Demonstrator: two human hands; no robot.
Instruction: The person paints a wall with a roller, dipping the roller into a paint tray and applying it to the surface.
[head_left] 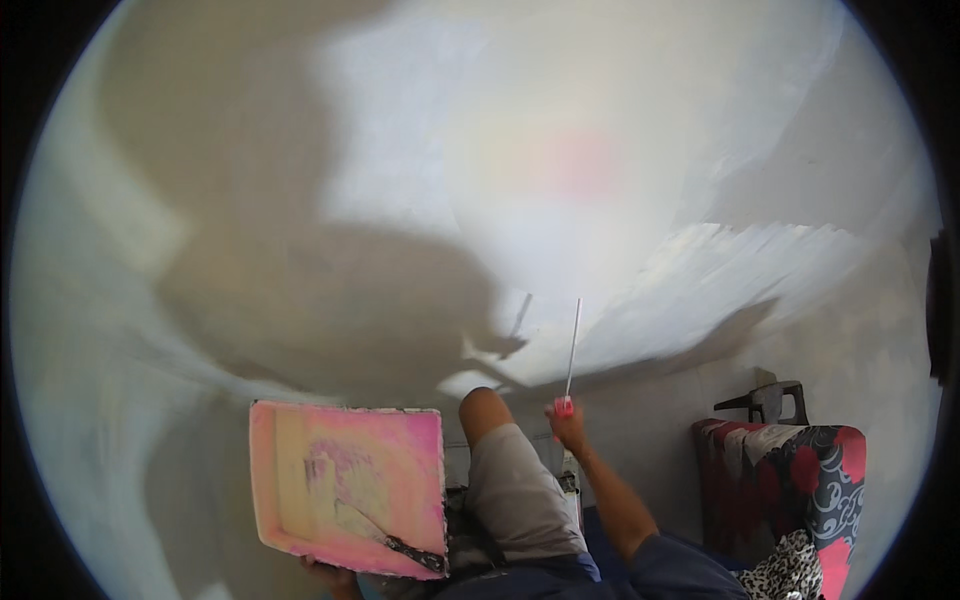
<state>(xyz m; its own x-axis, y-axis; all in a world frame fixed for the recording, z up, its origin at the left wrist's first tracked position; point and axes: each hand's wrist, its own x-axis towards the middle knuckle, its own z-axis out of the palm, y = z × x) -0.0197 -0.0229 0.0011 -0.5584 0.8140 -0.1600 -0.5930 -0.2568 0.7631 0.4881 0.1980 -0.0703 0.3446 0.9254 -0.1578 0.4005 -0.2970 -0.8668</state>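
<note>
My left hand (330,576) is closed on the lower edge of a pink tray (262,480), mostly hidden beneath it. The tray is smeared with cream and magenta residue. A scraper (365,522) with a dark, crusted handle lies tilted inside it, toward the lower right corner. My right hand (570,428) grips the pink handle of a tool (573,350) with a long, thin, pale part pointing up toward the wall. Whether that part is a rod or a blade seen edge-on, I cannot tell.
A pale wall (560,240) with uneven whiter patches and shadows fills the view ahead. My bent leg (510,480) stands between the hands. At right are a floral-covered piece of furniture (840,480), a dark frame-like object (775,402) behind it and a spotted cloth (785,570).
</note>
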